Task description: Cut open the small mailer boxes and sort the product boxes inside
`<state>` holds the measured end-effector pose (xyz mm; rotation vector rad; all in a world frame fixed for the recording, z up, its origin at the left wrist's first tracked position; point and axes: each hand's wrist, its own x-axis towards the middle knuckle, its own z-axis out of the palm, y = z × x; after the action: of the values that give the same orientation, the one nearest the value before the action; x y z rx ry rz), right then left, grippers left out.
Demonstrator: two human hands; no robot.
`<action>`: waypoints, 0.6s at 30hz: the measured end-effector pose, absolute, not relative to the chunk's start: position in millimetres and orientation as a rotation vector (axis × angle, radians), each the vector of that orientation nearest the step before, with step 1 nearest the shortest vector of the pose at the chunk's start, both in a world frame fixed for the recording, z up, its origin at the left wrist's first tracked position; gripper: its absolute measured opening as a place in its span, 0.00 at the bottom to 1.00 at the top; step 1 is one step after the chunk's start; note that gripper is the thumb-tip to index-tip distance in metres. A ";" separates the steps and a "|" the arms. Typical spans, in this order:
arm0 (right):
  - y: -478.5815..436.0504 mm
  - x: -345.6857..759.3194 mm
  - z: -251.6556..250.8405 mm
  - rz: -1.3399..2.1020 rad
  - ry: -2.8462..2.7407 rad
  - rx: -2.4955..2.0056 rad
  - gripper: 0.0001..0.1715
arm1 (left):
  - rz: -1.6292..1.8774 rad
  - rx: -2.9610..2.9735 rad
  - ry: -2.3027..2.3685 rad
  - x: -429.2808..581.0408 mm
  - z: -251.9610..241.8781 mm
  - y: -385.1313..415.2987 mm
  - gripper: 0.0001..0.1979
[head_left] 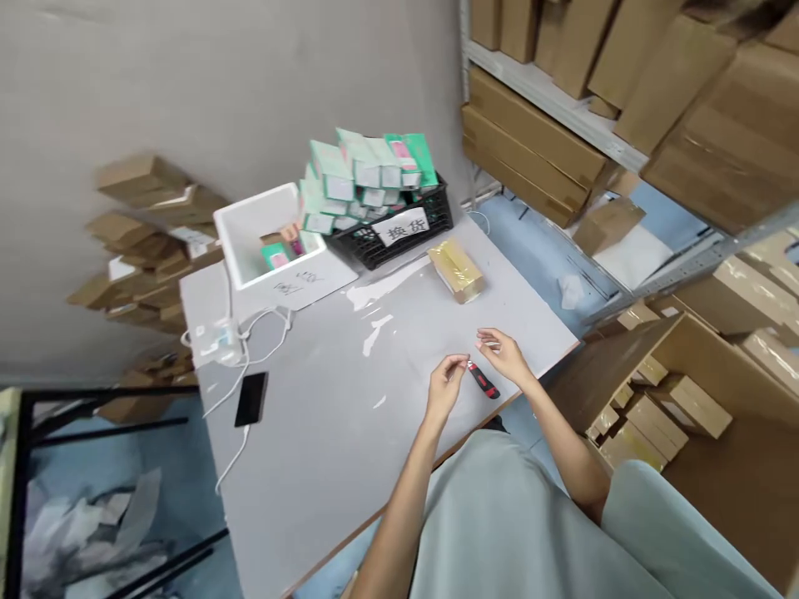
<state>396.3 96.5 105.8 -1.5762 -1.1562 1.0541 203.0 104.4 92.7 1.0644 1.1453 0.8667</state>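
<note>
A black and red utility knife (484, 381) lies on the table near its front edge, between my two hands. My left hand (444, 387) is just left of it, its thumb and fingertips pinched together close to the knife's narrow end. Whatever is in that pinch, if anything, is too small to make out. On the other side, my right hand (505, 358) hovers above the knife with its fingers curved and apart, holding nothing. Beyond the hands, a small cardboard box (465, 287) sealed with yellowish tape rests on the tabletop.
At the table's back stand a black crate (440, 212) heaped with green-white boxes and a white foam box (250, 285). A phone (251, 399), cables and a power strip (215, 341) lie left. A large open carton (742, 482) holding boxes is at right, below shelves (562, 104).
</note>
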 end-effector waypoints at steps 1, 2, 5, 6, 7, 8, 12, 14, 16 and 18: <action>92.0 400.2 104.0 1.038 -1.132 -1.594 0.20 | 0.826 1.079 1.134 205.5 91.5 103.2 0.20; 85.5 403.4 101.4 1.025 -1.099 -1.619 0.20 | 0.784 1.095 1.120 207.8 90.1 101.2 0.21; 55.4 410.5 91.6 0.989 -0.977 -1.714 0.18 | 0.669 1.139 1.074 216.1 84.1 89.6 0.21; 42.0 412.6 88.6 0.974 -0.933 -1.746 0.18 | 0.634 1.147 1.055 219.6 81.3 83.4 0.21; 26.9 414.7 86.1 0.955 -0.892 -1.777 0.17 | 0.599 1.149 1.034 223.5 78.0 75.6 0.21; 10.1 416.5 84.2 0.931 -0.853 -1.808 0.17 | 0.562 1.148 1.011 227.5 74.3 66.3 0.21; -73.4 417.4 83.3 0.821 -0.712 -1.924 0.16 | 0.406 1.131 0.902 242.8 58.6 13.8 0.21; -120.7 412.2 85.4 0.765 -0.623 -1.973 0.16 | 0.325 1.119 0.839 249.7 53.1 -17.8 0.22; -167.0 404.7 87.9 0.716 -0.511 -2.030 0.16 | 0.243 1.109 0.765 256.9 50.7 -49.2 0.22; -208.9 397.2 90.5 0.676 -0.401 -2.080 0.15 | 0.170 1.116 0.685 264.8 51.8 -78.0 0.23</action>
<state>397.2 -208.9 90.5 -2.0801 -0.4008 0.6757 264.8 -78.0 51.8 1.1156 0.6845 0.1703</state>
